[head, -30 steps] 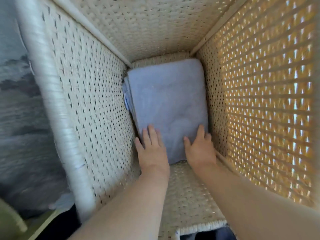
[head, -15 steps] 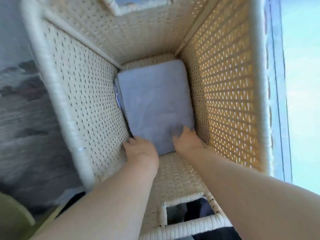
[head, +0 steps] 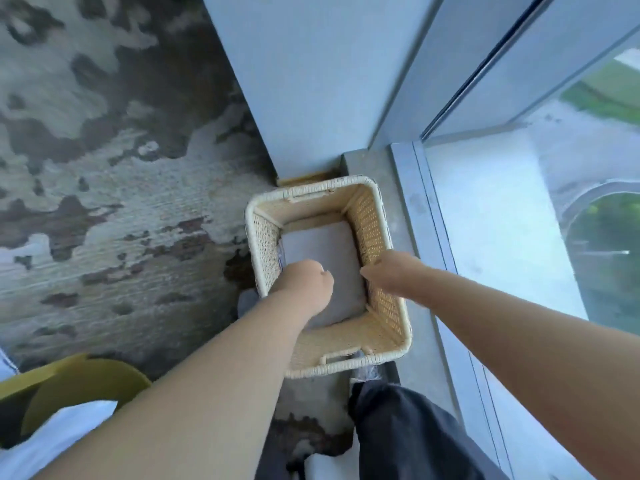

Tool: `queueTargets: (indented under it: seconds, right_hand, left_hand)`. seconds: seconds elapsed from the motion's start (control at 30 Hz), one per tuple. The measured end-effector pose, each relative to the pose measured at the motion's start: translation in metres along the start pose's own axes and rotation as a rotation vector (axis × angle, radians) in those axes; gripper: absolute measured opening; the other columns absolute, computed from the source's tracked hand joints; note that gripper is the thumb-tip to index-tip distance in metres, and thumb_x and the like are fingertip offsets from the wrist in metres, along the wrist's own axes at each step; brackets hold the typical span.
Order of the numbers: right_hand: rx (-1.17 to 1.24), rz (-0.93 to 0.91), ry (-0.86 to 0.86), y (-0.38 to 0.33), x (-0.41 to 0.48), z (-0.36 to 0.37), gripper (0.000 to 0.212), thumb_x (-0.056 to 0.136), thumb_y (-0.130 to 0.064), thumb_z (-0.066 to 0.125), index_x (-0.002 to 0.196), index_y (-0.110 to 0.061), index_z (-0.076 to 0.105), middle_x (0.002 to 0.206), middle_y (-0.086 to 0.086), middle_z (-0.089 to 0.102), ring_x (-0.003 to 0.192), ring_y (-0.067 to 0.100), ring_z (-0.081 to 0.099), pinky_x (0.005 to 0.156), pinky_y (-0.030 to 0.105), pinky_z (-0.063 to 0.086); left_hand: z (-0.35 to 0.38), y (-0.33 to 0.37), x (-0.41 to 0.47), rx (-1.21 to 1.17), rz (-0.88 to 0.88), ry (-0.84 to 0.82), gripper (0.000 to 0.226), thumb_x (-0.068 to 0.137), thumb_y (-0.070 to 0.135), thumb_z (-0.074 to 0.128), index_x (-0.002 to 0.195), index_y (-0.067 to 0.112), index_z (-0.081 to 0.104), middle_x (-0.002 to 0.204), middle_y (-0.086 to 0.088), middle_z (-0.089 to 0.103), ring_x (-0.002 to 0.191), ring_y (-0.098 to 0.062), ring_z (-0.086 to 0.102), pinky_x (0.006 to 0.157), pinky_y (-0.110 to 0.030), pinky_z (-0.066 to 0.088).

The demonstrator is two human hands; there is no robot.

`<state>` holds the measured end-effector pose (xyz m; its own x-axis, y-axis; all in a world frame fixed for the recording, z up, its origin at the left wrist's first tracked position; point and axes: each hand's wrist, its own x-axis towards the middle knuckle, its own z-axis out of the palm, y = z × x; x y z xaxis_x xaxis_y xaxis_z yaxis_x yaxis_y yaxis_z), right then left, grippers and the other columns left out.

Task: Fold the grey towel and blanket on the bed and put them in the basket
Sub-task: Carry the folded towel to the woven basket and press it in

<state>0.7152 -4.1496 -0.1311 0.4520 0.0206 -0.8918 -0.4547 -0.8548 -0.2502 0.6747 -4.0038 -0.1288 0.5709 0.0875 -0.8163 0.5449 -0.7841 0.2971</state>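
Note:
A woven cream basket (head: 388,317) stands on the floor beside a window. A folded grey cloth (head: 325,247) lies flat on its bottom, and I cannot tell whether it is the towel or the blanket. My left hand (head: 306,282) hovers over the basket's near left part, fingers curled, holding nothing. My right hand (head: 384,270) is above the right wall of the basket, fingers drawn together and also empty. Both hands are above the cloth, apart from it.
A mottled grey-brown rug (head: 121,202) covers the floor to the left. A white wall column (head: 304,81) rises behind the basket, and a glass window (head: 554,202) runs along the right. A yellow object (head: 79,382) sits at bottom left. My dark trouser leg (head: 408,431) is below the basket.
Both hands have lifted off the folded grey cloth and risen out of the basket. The camera has pulled up and back, so the whole basket and floor now show.

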Motion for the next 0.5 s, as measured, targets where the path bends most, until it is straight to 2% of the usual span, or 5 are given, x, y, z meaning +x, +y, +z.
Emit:
queueTargets:
  seconds: [0.1,0.17,0.23,0.33,0.5]
  right_hand:
    - [0.093,-0.184,0.071,-0.023,-0.074,-0.042,0.026,0.089,-0.038,0.057,0.082,-0.012,0.056,0.076,0.005,0.06,0.072,0.022,0.06,0.066,0.029,0.044]
    - [0.159,-0.278,0.134,-0.034,-0.131,-0.053,0.03,0.087,-0.038,0.06,0.074,-0.013,0.055,0.069,0.003,0.056,0.064,0.019,0.054,0.06,0.028,0.039]
    - [0.269,-0.334,0.18,-0.035,-0.182,-0.052,0.032,0.088,-0.036,0.062,0.068,-0.013,0.053,0.063,0.003,0.049,0.06,0.018,0.047,0.06,0.03,0.035]
    - [0.448,-0.334,0.185,-0.026,-0.245,-0.033,0.031,0.089,-0.025,0.061,0.063,-0.013,0.048,0.059,0.003,0.043,0.056,0.017,0.039,0.062,0.032,0.033]
    - [0.489,-0.328,0.238,-0.039,-0.298,0.021,0.031,0.088,-0.022,0.06,0.062,-0.016,0.044,0.055,-0.001,0.037,0.053,0.015,0.035,0.06,0.032,0.029]
  left_hand:
    - [-0.054,0.018,-0.061,-0.233,0.08,0.162,0.033,0.093,0.021,0.04,0.078,0.004,0.065,0.084,-0.016,0.068,0.083,-0.033,0.063,0.069,-0.037,0.049]
    - [-0.087,0.02,-0.112,-0.476,0.126,0.286,0.034,0.087,0.016,0.046,0.055,0.015,0.058,0.058,-0.007,0.059,0.062,-0.028,0.058,0.062,-0.039,0.048]
    - [-0.111,0.006,-0.17,-0.647,0.146,0.405,0.038,0.083,0.015,0.048,0.046,0.018,0.052,0.045,0.004,0.048,0.049,-0.016,0.048,0.056,-0.033,0.04]
    - [-0.127,-0.033,-0.251,-0.69,0.151,0.478,0.031,0.078,0.024,0.048,0.048,0.019,0.05,0.044,0.005,0.045,0.044,-0.008,0.044,0.053,-0.029,0.038]
    - [-0.132,-0.12,-0.313,-0.846,0.046,0.527,0.046,0.088,0.004,0.046,0.045,0.018,0.04,0.049,-0.001,0.037,0.048,-0.014,0.035,0.05,-0.025,0.031]
